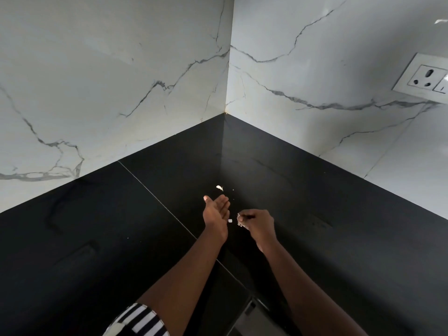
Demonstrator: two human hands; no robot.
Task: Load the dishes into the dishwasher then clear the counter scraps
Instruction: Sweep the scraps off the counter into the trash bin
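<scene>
Both my arms reach over a black corner counter [121, 226]. My left hand [215, 212] stands on its edge with the fingers straight and the palm facing right, holding nothing. My right hand [257, 225] is closed, and pale scraps [240, 220] show between its fingertips. A small white scrap [230, 221] lies on the counter between the two hands. A larger pale scrap [219, 188] lies just beyond my left fingertips, with tiny crumbs [233, 190] beside it. No dishes or dishwasher are in view.
White marble-look walls [121, 81] meet in a corner behind the counter. A white wall socket [424, 80] sits on the right wall. A thin seam [155, 200] crosses the counter diagonally. A metallic edge [252, 309] shows at the bottom, beside my striped sleeve [138, 321].
</scene>
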